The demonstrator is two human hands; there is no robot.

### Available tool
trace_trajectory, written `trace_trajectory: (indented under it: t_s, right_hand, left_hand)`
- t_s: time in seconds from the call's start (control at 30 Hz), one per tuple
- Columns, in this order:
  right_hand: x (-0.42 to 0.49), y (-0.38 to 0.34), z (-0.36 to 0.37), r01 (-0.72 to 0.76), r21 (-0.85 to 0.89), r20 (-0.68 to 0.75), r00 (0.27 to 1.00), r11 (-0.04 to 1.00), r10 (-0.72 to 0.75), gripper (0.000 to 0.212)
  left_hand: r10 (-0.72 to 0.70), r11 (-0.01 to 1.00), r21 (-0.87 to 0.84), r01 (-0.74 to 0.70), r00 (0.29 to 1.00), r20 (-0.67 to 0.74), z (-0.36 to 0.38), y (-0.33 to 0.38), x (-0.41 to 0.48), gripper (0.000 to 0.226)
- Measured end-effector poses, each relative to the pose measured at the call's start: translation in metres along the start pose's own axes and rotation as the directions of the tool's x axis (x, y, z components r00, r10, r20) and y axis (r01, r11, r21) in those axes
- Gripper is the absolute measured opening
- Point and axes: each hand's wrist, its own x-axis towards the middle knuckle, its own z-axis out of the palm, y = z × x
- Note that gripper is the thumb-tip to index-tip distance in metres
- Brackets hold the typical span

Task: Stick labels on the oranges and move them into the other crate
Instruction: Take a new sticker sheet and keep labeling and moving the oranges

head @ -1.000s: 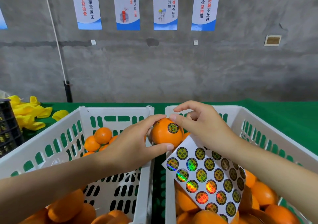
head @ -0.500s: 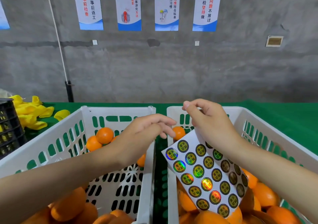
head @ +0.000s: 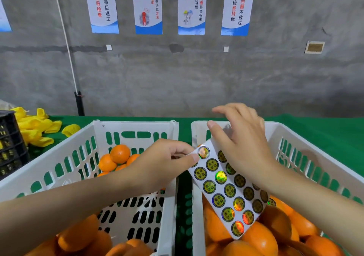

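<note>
You're peeling: your left hand [head: 157, 167] pinches a round holographic label [head: 203, 152] on the white sticker sheet [head: 226, 192], which your right hand [head: 244, 147] grips over the full white plastic crate [head: 295, 137]. Next, free it cleanly for an orange [head: 260, 238].

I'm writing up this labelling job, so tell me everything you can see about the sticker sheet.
The sticker sheet is a white, glossy-looking backing with rows of round dark stickers, gold-printed, several glinting holographic. It hangs tilted above the oranges in the right crate. The right hand holds its upper part, grip hidden; the left hand pinches its top left corner by a sticker.
</note>
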Motion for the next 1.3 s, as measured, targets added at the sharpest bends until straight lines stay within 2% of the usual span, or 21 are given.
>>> trace_trajectory:
  t_s: [0.07, 0.13, 0.23, 0.33, 0.43, 0.6, 0.93, 1.13, 1.3]
  right_hand:
    - [0.000, -0.003, -0.003, 0.061, -0.039, -0.048, 0.997, 0.997, -0.063, 0.033]
    - [0.000, -0.006, -0.005, 0.132, -0.031, -0.046, 0.990, 0.991, -0.134, 0.024]
    - [-0.003, -0.006, -0.004, 0.231, -0.061, 0.064, 0.972, 0.971, -0.227, 0.022]
    - [-0.005, -0.008, -0.002, 0.192, -0.039, 0.190, 0.965, 0.981, -0.181, 0.035]
    - [-0.005, -0.010, -0.003, 0.145, 0.005, 0.237, 0.961, 0.989, -0.142, 0.043]
    - [-0.007, -0.012, -0.004, 0.138, 0.090, 0.180, 0.972, 0.986, -0.153, 0.032]
    - [-0.010, -0.013, -0.003, 0.258, 0.123, 0.072, 0.961, 0.958, -0.268, 0.021]
    - [-0.011, -0.008, -0.002, 0.296, 0.136, 0.050, 0.951, 0.946, -0.305, 0.007]
    - [-0.010, -0.007, 0.002, 0.276, 0.121, 0.085, 0.954, 0.953, -0.287, 0.009]
  left_hand:
    - [-0.017, 1.000, -0.010, 0.016, 0.999, -0.028, -0.002, -0.001, 0.001, 0.022]
    - [-0.034, 0.999, -0.041, 0.032, 0.998, -0.050, -0.002, -0.001, 0.001, 0.027]
    - [-0.059, 0.996, -0.065, 0.052, 0.994, -0.097, -0.001, -0.003, 0.000, 0.027]
    - [-0.088, 0.993, -0.088, 0.076, 0.987, -0.137, 0.000, -0.004, 0.002, 0.025]
    - [-0.088, 0.994, -0.082, 0.075, 0.984, -0.157, -0.001, -0.004, 0.001, 0.026]
    - [-0.008, 0.999, 0.042, 0.015, 0.987, -0.159, -0.002, -0.003, -0.001, 0.026]
    - [0.005, 0.995, 0.102, 0.010, 0.990, -0.143, -0.004, -0.002, -0.002, 0.025]
    - [0.005, 0.997, 0.075, 0.003, 0.995, -0.103, -0.004, -0.004, -0.001, 0.024]
    - [-0.056, 0.997, -0.058, 0.051, 0.993, -0.103, -0.002, -0.005, 0.003, 0.027]
